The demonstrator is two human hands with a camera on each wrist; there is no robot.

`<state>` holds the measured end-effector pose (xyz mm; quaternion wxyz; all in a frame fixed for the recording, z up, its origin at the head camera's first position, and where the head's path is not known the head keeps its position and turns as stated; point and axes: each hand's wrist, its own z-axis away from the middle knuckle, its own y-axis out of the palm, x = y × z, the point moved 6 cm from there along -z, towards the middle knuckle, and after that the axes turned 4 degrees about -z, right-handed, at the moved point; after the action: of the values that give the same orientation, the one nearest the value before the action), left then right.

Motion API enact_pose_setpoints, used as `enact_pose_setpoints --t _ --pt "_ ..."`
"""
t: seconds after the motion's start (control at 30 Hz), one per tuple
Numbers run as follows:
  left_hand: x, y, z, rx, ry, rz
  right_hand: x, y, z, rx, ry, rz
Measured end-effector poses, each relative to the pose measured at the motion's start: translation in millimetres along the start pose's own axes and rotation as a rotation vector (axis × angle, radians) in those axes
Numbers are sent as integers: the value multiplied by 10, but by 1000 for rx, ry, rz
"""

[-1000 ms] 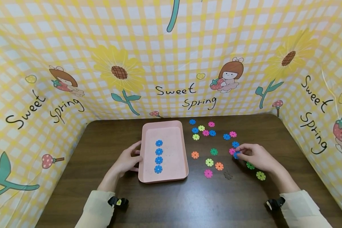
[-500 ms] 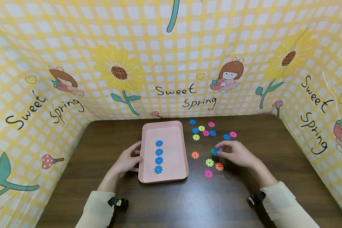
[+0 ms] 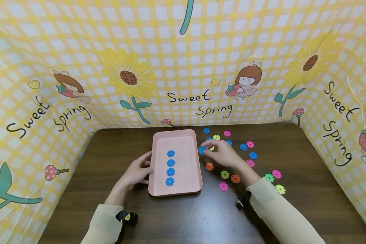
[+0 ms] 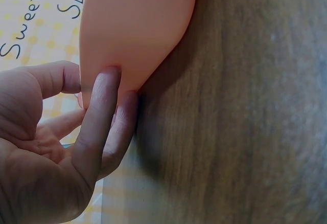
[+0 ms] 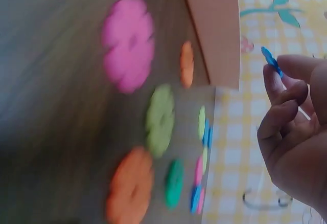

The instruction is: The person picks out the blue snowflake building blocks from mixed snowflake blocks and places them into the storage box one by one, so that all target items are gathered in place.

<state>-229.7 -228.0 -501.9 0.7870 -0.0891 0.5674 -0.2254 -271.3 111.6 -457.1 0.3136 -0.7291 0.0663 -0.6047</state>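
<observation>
A pink tray (image 3: 186,173) lies on the table with a column of several blue interlocking flower discs (image 3: 170,172) in it. My left hand (image 3: 137,171) rests against the tray's left side; in the left wrist view its fingers (image 4: 104,98) touch the outer wall. My right hand (image 3: 224,155) pinches another blue interlocking disc (image 5: 272,62) between thumb and fingertip, at the tray's right rim. The right wrist view shows that disc held up edge-on, above the table. Part of the loose discs is hidden under my right hand and forearm.
Loose discs lie right of the tray: orange (image 3: 209,166), yellow-green (image 3: 224,174), pink (image 3: 223,186) and blue (image 3: 253,155) among them. A green disc (image 5: 174,183) shows in the right wrist view. A checked cloth (image 3: 183,67) walls the table's back and sides.
My right hand has picked up a blue disc from the right side and carried it leftward to the tray's right rim. My left hand has stayed at the tray's left side.
</observation>
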Motion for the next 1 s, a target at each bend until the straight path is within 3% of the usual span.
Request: enact_pose_setpoints --t 0.13,0.5,0.77,1.0 --pt "6 0 -1 1 -4 1 100 146 -214 -24 -1 -33" --pt "9 -5 -11 -9 -3 5 221 550 -689 -8 -4 13" --pt "11 1 -9 -7 13 13 281 780 -888 15 -44 20" --pt "-11 7 -3 0 17 14 272 906 -957 7 2 19"
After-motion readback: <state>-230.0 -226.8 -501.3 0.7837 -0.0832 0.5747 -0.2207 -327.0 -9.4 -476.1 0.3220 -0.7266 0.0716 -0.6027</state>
